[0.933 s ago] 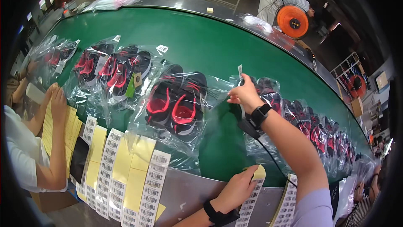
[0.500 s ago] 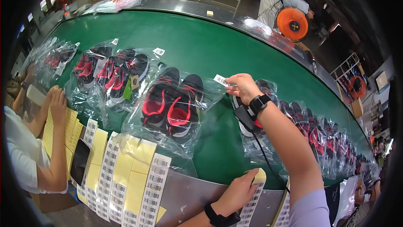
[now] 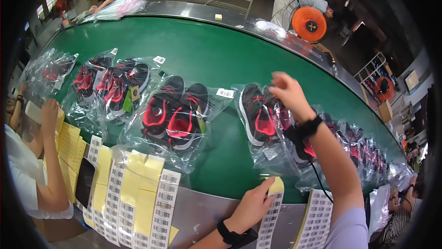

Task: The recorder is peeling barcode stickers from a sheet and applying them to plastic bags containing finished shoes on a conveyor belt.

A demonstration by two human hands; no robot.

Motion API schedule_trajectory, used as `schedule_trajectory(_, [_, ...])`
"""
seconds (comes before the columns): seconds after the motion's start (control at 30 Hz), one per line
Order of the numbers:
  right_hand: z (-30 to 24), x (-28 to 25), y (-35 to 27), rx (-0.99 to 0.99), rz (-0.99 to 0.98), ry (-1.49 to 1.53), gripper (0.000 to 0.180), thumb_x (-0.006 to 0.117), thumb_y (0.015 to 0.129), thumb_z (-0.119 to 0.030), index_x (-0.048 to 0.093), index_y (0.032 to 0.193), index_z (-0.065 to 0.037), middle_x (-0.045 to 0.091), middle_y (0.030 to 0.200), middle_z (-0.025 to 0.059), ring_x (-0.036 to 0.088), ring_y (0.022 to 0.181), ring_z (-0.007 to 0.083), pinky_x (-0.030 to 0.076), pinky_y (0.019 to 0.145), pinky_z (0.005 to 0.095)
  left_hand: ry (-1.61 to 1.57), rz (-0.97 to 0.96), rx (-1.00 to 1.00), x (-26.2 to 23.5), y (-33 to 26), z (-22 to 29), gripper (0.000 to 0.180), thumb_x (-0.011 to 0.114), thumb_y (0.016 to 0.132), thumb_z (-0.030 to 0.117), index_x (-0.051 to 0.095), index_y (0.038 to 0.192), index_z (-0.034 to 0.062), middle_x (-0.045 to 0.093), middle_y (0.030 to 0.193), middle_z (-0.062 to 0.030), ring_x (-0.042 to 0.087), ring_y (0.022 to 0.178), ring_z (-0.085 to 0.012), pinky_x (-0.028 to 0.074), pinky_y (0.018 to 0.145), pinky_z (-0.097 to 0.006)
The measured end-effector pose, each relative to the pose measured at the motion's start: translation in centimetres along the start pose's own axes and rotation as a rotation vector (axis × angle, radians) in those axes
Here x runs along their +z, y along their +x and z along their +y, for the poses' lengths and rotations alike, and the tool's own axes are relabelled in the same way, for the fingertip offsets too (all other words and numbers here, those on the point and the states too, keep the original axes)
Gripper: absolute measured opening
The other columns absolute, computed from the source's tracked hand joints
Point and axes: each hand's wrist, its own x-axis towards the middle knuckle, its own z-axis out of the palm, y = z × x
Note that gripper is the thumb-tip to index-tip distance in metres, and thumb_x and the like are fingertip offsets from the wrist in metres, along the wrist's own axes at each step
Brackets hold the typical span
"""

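My right hand (image 3: 289, 93) hovers over a clear bag holding a pair of black and red shoes (image 3: 260, 117) on the green conveyor belt (image 3: 216, 51). Its back faces me and its fingers curl downward, so what they hold is hidden. A black band and cable sit at that wrist. To the left lies another bagged pair (image 3: 177, 115) with a white sticker (image 3: 225, 93) on its plastic. My left hand (image 3: 253, 205) rests at the belt's near metal edge, fingers gripping the yellow top of a barcode label strip (image 3: 269, 216).
More bagged shoes (image 3: 113, 81) lie to the left and to the right (image 3: 363, 152) along the belt. Label sheets (image 3: 138, 193) cover the near edge. A person's arm (image 3: 48, 157) works at my left. Other people stand at the far side by an orange reel (image 3: 309, 24).
My right hand stuck the white sticker onto the middle bag, then moved right above the following bag. The bags have travelled left on the belt. My left hand stayed on the label strip.
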Motion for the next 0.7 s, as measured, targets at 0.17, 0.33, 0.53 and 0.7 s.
schedule_trajectory(0.17, [5.0, 0.9, -10.9, 0.14, 0.018, 0.081, 0.065, 0.072, 0.088, -0.024, 0.046, 0.142, 0.0, 0.053, 0.139, 0.0197, 0.052, 0.129, 0.0299, 0.041, 0.108, 0.0377, -0.028, -0.083, -0.058, 0.0, 0.4, -0.2, 0.044, 0.064, 0.092, 0.005, 0.052, 0.135, 0.0025, 0.071, 0.086, -0.0192, 0.071, 0.069, -0.022, 0.052, 0.065, -0.032])
schedule_trajectory(0.33, [1.7, 4.8, -11.9, -0.044, -0.004, 0.086, 0.079, 0.079, 0.078, -0.022, 0.042, 0.146, -0.002, 0.043, 0.15, 0.0199, 0.044, 0.137, 0.0328, 0.038, 0.111, 0.0379, 0.125, -0.151, -0.012, 1.0, 0.3, -1.2, 0.03, 0.064, 0.093, 0.007, 0.061, 0.122, 0.0002, 0.072, 0.09, -0.0171, 0.074, 0.077, -0.0223, 0.054, 0.069, -0.03])
schedule_trajectory(0.53, [-3.8, 0.4, -15.7, 0.107, -0.258, 0.504, 0.038, 0.07, 0.09, -0.007, 0.063, 0.126, 0.001, 0.066, 0.123, 0.0121, 0.062, 0.116, 0.0206, 0.048, 0.101, 0.0333, -0.078, 0.085, -0.061, 0.1, 0.3, -0.4, 0.029, 0.066, 0.092, 0.001, 0.064, 0.121, -0.0025, 0.074, 0.096, -0.0099, 0.067, 0.085, -0.008, 0.053, 0.074, -0.023])
schedule_trajectory(0.7, [-3.9, -2.9, -22.5, 0.05, -0.168, 0.294, 0.011, 0.072, 0.084, -0.002, 0.071, 0.093, 0.004, 0.069, 0.09, 0.0102, 0.066, 0.081, 0.0182, 0.052, 0.075, 0.03, -0.287, 0.187, -0.08, -0.5, 0.5, 0.1, 0.024, 0.065, 0.094, 0.002, 0.065, 0.118, -0.0014, 0.073, 0.09, -0.0038, 0.064, 0.083, -0.0034, 0.05, 0.069, -0.02])
